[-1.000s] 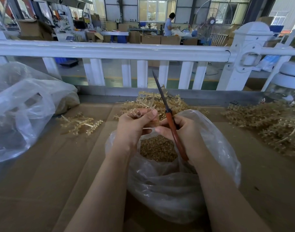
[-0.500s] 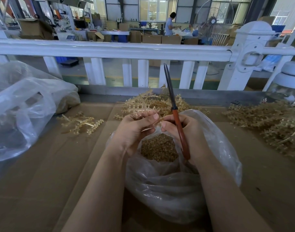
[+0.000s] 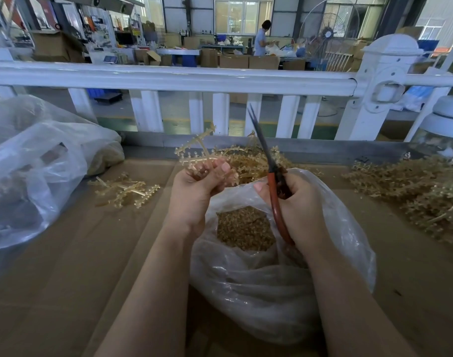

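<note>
Left hand (image 3: pixel 197 186) pinches translucent amber branched plastic sprue (image 3: pixel 194 153): light, brittle; hold its stem. Right hand (image 3: pixel 295 199) grips red-handled scissors (image 3: pixel 271 181).

left hand (image 3: pixel 197 193) curled, thumb up, right hand (image 3: pixel 298 202) clenched, forearms converging

Hands: we counted two, left hand (image 3: pixel 194 194) and right hand (image 3: pixel 301 204).
Scissors (image 3: pixel 271 182): we counted one pair.
Sprue (image 3: pixel 203 148) held up: we saw one.
Open bag (image 3: pixel 259 300): we saw one.
</note>
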Motion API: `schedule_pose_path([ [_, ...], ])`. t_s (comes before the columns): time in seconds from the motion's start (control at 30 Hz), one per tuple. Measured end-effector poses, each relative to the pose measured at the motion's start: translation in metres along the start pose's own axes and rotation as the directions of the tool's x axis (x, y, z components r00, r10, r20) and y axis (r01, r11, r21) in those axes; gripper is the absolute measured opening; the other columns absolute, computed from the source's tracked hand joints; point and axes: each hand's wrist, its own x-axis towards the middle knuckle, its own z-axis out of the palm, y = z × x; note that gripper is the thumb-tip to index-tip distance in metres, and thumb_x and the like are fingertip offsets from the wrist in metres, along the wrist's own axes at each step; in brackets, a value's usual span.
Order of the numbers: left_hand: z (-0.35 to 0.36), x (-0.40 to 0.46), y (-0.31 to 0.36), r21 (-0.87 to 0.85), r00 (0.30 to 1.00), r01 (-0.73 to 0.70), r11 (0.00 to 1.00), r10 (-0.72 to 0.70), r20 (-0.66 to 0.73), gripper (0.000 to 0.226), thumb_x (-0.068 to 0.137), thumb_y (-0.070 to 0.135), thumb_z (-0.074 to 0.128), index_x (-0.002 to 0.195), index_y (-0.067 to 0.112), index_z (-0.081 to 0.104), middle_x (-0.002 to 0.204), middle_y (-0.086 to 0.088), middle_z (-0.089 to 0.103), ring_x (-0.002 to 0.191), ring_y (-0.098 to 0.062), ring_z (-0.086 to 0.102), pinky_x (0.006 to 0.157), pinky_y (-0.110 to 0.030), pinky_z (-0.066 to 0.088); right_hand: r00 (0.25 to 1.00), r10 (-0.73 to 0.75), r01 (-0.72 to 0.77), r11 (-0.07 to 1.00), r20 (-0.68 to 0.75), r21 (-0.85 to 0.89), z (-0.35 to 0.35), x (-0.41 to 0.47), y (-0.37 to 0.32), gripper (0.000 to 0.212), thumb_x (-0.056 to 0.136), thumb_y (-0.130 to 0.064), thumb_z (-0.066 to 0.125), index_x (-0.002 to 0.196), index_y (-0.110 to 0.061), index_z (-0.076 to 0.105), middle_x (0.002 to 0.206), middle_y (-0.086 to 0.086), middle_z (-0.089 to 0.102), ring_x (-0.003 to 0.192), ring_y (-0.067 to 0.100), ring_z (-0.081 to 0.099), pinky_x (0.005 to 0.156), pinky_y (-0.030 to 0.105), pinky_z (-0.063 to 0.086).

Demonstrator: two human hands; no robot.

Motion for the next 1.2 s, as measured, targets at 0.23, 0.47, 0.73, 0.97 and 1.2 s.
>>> schedule_pose_path([
  [0.23, -0.0016, -0.0017, 0.0022, 0.096, 0.996, -0.073, 0.993, 0.068, 0.052, 0.007, 0.084, 0.016, 0.069, 0.078, 0.012, 0.070, 0.067, 0.000, 0.066, 0.068, -0.015, 0.058, 0.079, -0.036, 0.047, 0.987, -0.108, 0.143, 0.924, 0.116, -0.355, 0.0029, -0.0016, 0.0066, 0.044, 0.080, -0.070, 0.064, 0.102, -0.032, 0.064, 0.085, -0.023, 0.066, 0.079, -0.006, 0.060, 0.067, 0.012, 0.044],
  [0.47, -0.0050, -0.0001, 0.0019, 0.191, 0.991, -0.133, 0.973, 0.126, 0.048, 0.016, 0.091, 0.005, 0.064, 0.076, 0.011, 0.066, 0.064, 0.000, 0.063, 0.068, -0.014, 0.059, 0.076, -0.025, 0.054, 0.980, -0.130, 0.178, 0.905, 0.148, -0.386, 0.0018, -0.0035, 0.0046, 0.048, 0.080, -0.068, 0.065, 0.110, -0.030, 0.063, 0.096, -0.020, 0.067, 0.082, -0.003, 0.056, 0.068, 0.007, 0.037],
  [0.73, -0.0082, 0.0027, -0.0013, 0.263, 0.988, -0.145, 0.954, 0.123, 0.098, 0.011, 0.091, -0.003, 0.061, 0.093, -0.013, 0.063, 0.076, -0.016, 0.059, 0.073, -0.023, 0.055, 0.075, -0.028, 0.051, 0.979, -0.143, 0.193, 0.876, 0.143, -0.441, 0.0022, -0.0048, 0.0012, 0.045, 0.078, -0.071, 0.063, 0.104, -0.033, 0.063, 0.083, -0.025, 0.058, 0.074, -0.013, 0.050, 0.060, 0.006, 0.034],
  [0.97, -0.0093, 0.0031, 0.0003, 0.270, 0.989, -0.126, 0.954, 0.099, 0.114, 0.024, 0.092, 0.000, 0.059, 0.070, 0.007, 0.057, 0.062, -0.002, 0.055, 0.067, -0.018, 0.051, 0.077, -0.032, 0.046, 0.977, -0.161, 0.208, 0.863, 0.141, -0.461, 0.0032, -0.0048, 0.0017, 0.052, 0.076, -0.074, 0.062, 0.106, -0.031, 0.068, 0.085, -0.025, 0.060, 0.070, -0.011, 0.049, 0.061, 0.003, 0.034],
  [1.2, -0.0105, 0.0027, 0.0027, 0.258, 0.991, -0.111, 0.960, 0.086, 0.106, 0.031, 0.091, -0.003, 0.059, 0.067, 0.016, 0.062, 0.061, 0.004, 0.056, 0.066, -0.019, 0.049, 0.071, -0.030, 0.045, 0.973, -0.160, 0.218, 0.870, 0.165, -0.442, 0.0020, -0.0066, -0.0016, 0.058, 0.075, -0.076, 0.061, 0.109, -0.030, 0.071, 0.087, -0.026, 0.062, 0.071, -0.012, 0.050, 0.061, 0.001, 0.035],
])
